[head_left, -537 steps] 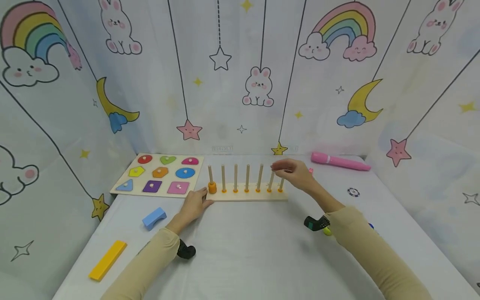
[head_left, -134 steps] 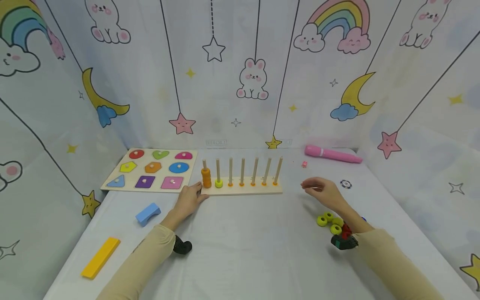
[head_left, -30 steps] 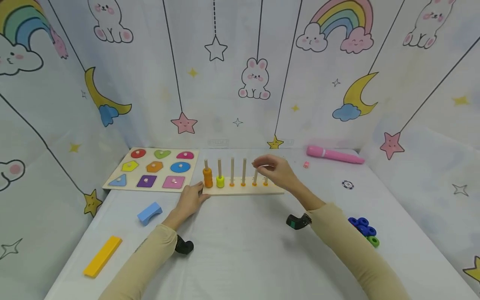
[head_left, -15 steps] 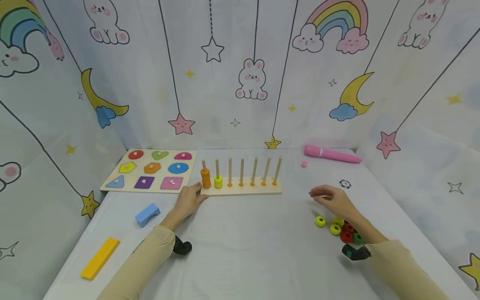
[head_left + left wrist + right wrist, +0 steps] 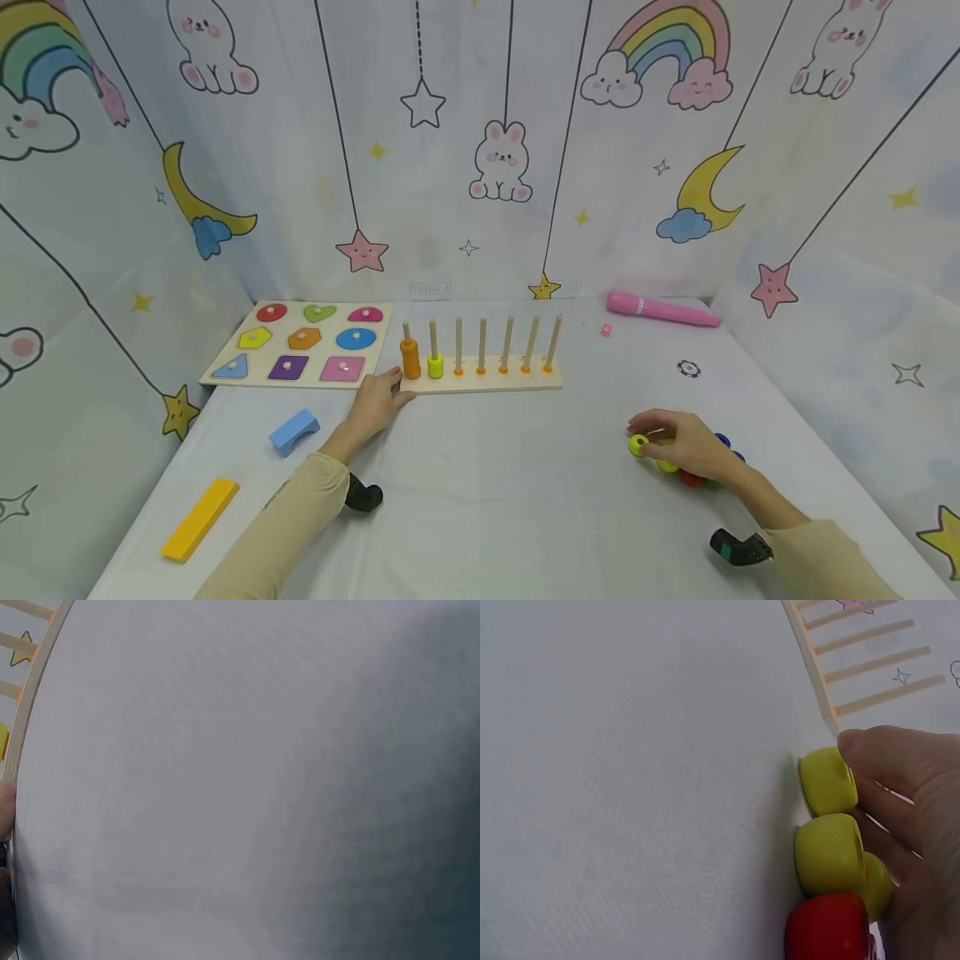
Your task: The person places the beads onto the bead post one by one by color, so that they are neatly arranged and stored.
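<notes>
The right hand (image 5: 686,447) is down on the white table (image 5: 495,483), over at the right side, with its fingers curled over a little pile of rings. Its fingertips (image 5: 870,750) sit on a yellow ring (image 5: 638,445) at the left edge of the pile, but I can't tell whether it's actually pinched or just touched. In the right wrist view there's a 2nd yellow ring (image 5: 829,855) right below it, with a red ring (image 5: 829,930) touching that one. Blue rings (image 5: 723,440) peek out behind the hand.

The left hand (image 5: 375,404) rests flat and relaxed on the table, fingers against the left end of the peg board (image 5: 517,379), gripping nothing. The board has 7 upright pegs: the 1st from the left carries an orange stack (image 5: 409,359), the 2nd a yellow-green ring (image 5: 435,366).

Other stuff: a shape puzzle (image 5: 296,350) left of the board, a blue block (image 5: 294,431), a yellow bar (image 5: 198,518), and a pink pen (image 5: 660,310) at the back.
</notes>
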